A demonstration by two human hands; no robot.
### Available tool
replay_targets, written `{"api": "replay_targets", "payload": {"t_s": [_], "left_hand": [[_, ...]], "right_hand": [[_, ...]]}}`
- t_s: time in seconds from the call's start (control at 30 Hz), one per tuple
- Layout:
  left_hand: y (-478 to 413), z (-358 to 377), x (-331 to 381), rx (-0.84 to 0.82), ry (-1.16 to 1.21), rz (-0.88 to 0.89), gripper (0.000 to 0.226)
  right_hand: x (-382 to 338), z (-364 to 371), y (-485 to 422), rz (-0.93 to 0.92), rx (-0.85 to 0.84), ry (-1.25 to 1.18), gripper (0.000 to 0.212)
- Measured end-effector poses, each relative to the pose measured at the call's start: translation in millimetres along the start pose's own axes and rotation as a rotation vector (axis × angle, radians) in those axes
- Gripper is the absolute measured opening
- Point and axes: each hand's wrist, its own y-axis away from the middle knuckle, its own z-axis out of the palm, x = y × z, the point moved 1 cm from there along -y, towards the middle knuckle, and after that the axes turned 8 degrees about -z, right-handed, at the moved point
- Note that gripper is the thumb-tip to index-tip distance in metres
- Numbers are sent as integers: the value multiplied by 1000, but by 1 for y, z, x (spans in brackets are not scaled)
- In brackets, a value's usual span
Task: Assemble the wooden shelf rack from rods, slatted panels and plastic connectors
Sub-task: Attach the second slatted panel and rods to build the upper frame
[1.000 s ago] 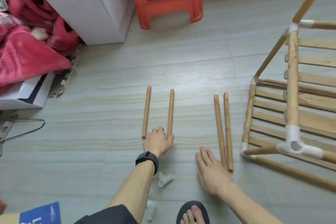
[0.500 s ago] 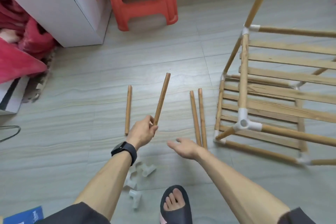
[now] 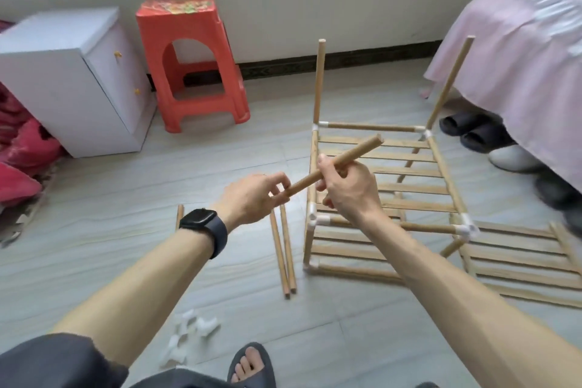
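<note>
You hold one rod (image 3: 359, 151) raised and tilted, your left hand (image 3: 252, 198) pinching its near end with curled fingers and your right hand (image 3: 349, 189) wrapped round its middle, before the left side of the half-built rack (image 3: 371, 127), two loose rods (image 3: 283, 249) on the floor below.

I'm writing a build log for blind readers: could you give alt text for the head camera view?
Two hands hold a wooden rod: the left hand pinches its lower end, the right hand grips its middle. Behind stands a half-built rack; two rods and white connectors lie on the floor.
</note>
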Motion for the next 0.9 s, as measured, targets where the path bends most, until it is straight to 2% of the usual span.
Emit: {"api": "replay_targets", "payload": {"t_s": [0.2,0.3,0.43,0.5,0.6,0.7,0.8,0.9], "left_hand": [[-19,13,41,-389,146,-264,30],[-17,39,40,-425,387,-427,37],[-8,77,42,-420,829,-505,38],[-6,89,42,-404,955,-536,43],[-8,99,37,-429,1088,-562,39],[-12,103,35,-424,1155,-586,33],[-15,108,34,-414,1139,-608,23],[-18,113,34,-436,1104,-594,29]], "right_hand": [[13,-69,-1,1,80,104,41],[30,-69,5,37,72,133,44],[41,-60,10,40,49,107,45],[43,-58,9,45,54,87,44],[41,-55,8,39,47,105,43],[31,-53,9,-65,11,240,45],[19,-44,14,-275,-50,399,43],[12,-30,22,-475,-156,563,36]]}}
